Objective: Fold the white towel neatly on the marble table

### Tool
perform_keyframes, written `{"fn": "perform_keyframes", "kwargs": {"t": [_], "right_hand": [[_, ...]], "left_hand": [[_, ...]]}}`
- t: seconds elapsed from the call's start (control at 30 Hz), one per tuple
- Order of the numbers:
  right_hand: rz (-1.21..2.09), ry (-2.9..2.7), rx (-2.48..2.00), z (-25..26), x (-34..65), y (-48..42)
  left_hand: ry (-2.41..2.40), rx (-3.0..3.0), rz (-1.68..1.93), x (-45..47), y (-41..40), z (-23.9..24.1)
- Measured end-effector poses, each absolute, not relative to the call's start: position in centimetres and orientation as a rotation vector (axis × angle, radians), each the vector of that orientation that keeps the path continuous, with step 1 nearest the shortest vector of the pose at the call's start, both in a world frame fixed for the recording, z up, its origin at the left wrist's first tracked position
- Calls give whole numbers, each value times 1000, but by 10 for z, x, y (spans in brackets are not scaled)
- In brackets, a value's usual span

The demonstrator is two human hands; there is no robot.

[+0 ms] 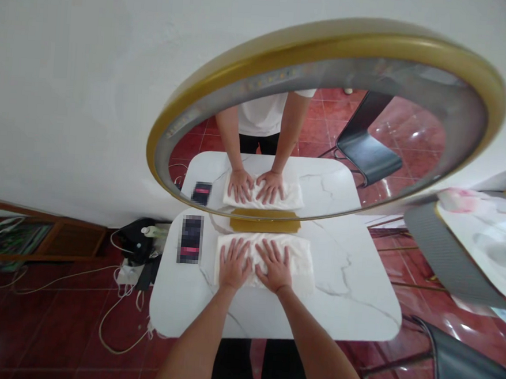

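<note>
A folded white cloth (302, 265) lies flat on the white marble-patterned table (352, 312). My left hand (234, 264) rests palm down on its left part with the fingers spread. To the right of it, my right hand (274, 266) presses flat on the cloth's middle, fingers also apart. The thumbs point toward each other with a small gap between them. Wrinkles show in the cloth around the fingers. Neither hand grips anything.
A large gold-framed mirror (332, 42) stands at the table's back on a gold base (266, 222), reflecting the hands. A phone (190, 240) lies at the left. Black chair (470, 360) at right; cables and a black bag (134, 239) on the floor at left.
</note>
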State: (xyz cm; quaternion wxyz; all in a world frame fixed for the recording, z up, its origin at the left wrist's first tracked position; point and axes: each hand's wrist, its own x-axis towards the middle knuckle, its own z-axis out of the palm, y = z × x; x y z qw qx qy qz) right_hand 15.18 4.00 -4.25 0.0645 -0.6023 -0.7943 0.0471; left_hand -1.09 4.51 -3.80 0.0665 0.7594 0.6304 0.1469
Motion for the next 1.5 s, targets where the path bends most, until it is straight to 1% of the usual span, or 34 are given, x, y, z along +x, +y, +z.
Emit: {"fn": "perform_keyframes", "kwargs": {"t": [0.43, 0.97, 1.23, 1.5], "right_hand": [[92, -2377, -1852, -42, 154, 0], [145, -2444, -1731, -38, 170, -76], [184, -2430, -1699, -39, 199, -86], [263, -2434, -1699, -40, 255, -81]], "left_hand": [[1888, 2290, 472, -8, 4, -40], [1929, 2306, 458, -1, -86, -42], [1901, 2340, 425, 20, -94, -46], [1875, 2345, 316, 73, -83, -52]]}}
